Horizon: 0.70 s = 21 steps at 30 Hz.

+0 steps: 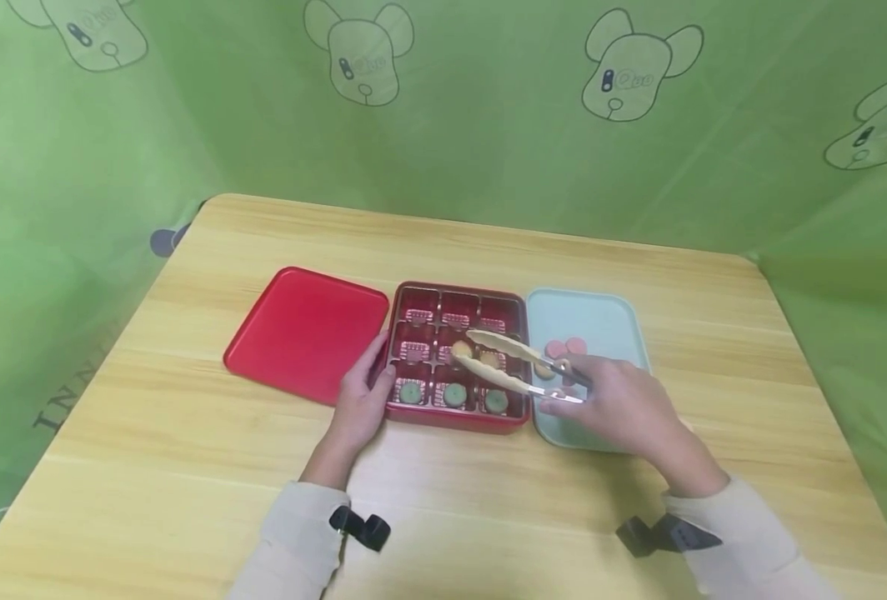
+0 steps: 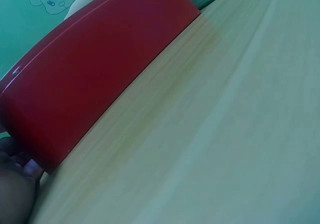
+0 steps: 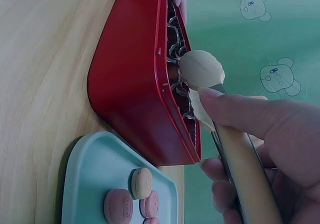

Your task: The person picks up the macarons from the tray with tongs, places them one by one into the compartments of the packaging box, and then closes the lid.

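Observation:
My left hand [image 1: 361, 404] holds the near left corner of a red box [image 1: 458, 423], thumb at the rim and fingers along the outer wall. Inside, a clear divider forms small compartments. Green macarons [image 1: 454, 395] sit in the front row, and yellow macarons [image 1: 491, 359] show in the middle row. With my right hand [image 1: 623, 404] I grip tongs [image 1: 507, 343] by the handle. Their pale scalloped arms are spread over the middle row, one yellow macaron [image 1: 462, 348] showing close to the tips. In the left wrist view, the box wall [image 2: 95, 69] hides the contents.
Right of the box lies a light blue tray [image 1: 589, 308] with pink macarons [image 1: 576, 346] and a yellow one [image 3: 141, 183]; my right hand partly covers it. A red lid [image 1: 308, 325] lies to the left. Green printed curtains [image 1: 473, 158] stand behind the wooden table [image 1: 451, 508].

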Motion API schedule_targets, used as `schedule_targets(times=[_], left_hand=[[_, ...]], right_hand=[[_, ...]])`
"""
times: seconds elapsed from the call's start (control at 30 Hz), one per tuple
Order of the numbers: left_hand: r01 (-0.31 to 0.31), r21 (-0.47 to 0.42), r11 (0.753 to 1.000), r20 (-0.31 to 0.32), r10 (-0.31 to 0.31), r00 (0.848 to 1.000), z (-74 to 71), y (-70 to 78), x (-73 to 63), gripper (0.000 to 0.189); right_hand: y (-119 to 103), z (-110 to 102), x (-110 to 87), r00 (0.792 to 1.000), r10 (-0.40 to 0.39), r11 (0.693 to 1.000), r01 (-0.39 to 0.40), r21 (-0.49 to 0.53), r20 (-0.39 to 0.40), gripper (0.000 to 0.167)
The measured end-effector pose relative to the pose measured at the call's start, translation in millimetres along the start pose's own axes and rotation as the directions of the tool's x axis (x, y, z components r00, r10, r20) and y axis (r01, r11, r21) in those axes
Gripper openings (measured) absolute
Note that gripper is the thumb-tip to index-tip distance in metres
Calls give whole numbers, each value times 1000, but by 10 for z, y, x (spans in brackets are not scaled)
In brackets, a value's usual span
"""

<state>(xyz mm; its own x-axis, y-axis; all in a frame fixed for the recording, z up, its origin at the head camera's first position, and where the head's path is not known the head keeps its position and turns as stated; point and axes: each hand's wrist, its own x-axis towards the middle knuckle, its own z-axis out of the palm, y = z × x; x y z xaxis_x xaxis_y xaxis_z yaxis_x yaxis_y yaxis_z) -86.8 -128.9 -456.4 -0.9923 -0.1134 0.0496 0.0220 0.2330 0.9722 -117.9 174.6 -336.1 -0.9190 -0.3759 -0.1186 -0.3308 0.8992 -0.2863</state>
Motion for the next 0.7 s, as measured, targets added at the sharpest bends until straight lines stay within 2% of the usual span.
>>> schedule_targets(times=[0.2, 0.47, 0.7], left_hand=[[0, -3, 1000, -2, 0, 1000, 0, 1, -11, 53], [23, -9, 1000, -5, -23, 1000, -13, 16, -12, 53], [17, -7, 1000, 2, -17, 1000, -5, 5, -6, 54]], right_hand=[[-8, -1, -17, 1000, 11, 1000, -11, 0, 7, 58], [44, -11, -55, 1000, 30, 1000, -30, 3, 3, 68], [117, -42, -118, 999, 41, 999, -41, 10, -10, 48]])
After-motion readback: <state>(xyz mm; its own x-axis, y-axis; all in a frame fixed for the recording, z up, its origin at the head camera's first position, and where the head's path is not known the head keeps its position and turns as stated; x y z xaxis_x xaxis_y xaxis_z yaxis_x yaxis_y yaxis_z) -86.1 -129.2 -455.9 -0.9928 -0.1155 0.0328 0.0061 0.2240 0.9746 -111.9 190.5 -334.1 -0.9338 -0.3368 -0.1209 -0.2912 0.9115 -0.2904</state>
